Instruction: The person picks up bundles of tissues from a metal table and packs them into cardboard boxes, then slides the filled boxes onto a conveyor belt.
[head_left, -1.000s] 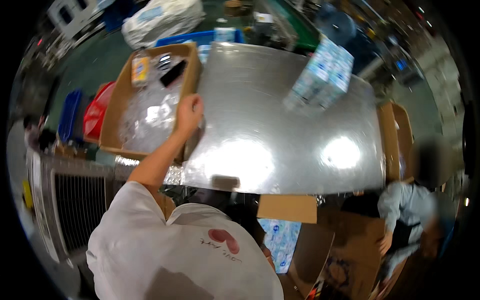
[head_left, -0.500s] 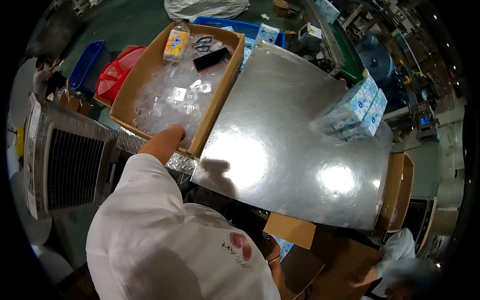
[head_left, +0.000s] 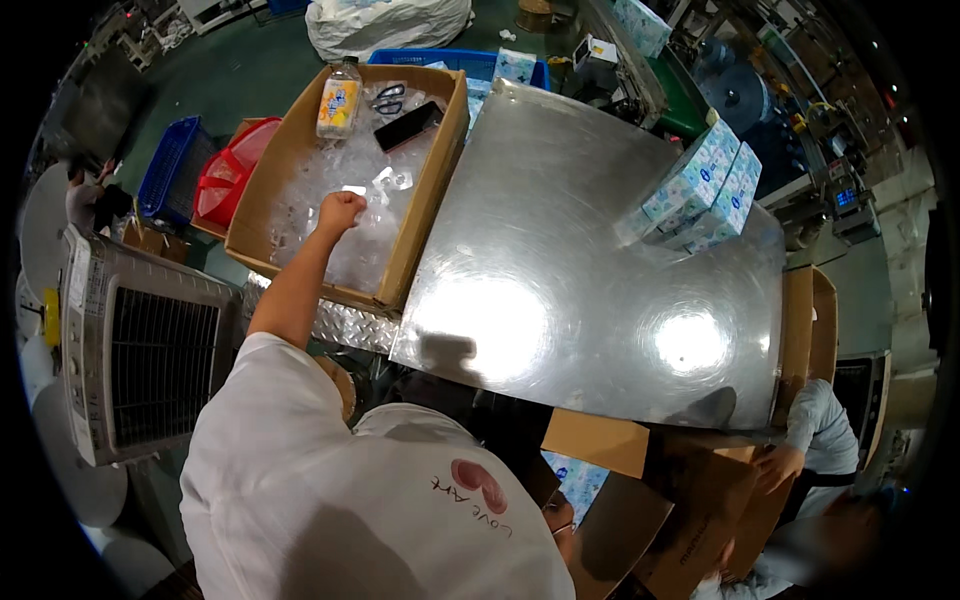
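Observation:
My left hand (head_left: 342, 212) is over a shallow cardboard box (head_left: 240, 225) filled with clear plastic pieces (head_left: 352, 255). Its fingers are closed, right beside a small white square (head_left: 355, 189); what they hold, if anything, is hidden. On the same pieces lie a drink bottle (head_left: 339, 100) with a yellow-orange label, dark-handled scissors (head_left: 389, 99) and a black phone (head_left: 408, 127). Low in the view, my right hand (head_left: 560, 515) is at an open carton (head_left: 622, 535) with a blue-patterned pack (head_left: 578, 485) inside. The carton's flaps and my shirt mostly hide its fingers.
A metal table (head_left: 560, 230) bears blue-patterned tissue packs (head_left: 705, 190) at its right. A co-worker's hand (head_left: 780, 466) touches a brown carton (head_left: 700, 510) at lower right. Left are a grilled cooler unit (head_left: 165, 345), a red basket (head_left: 228, 180) and a blue crate (head_left: 172, 165).
My left hand has moved farther into the box, from its near edge toward the middle. The flapped carton by my right hand shows more. The co-worker's hand has come up to the brown carton.

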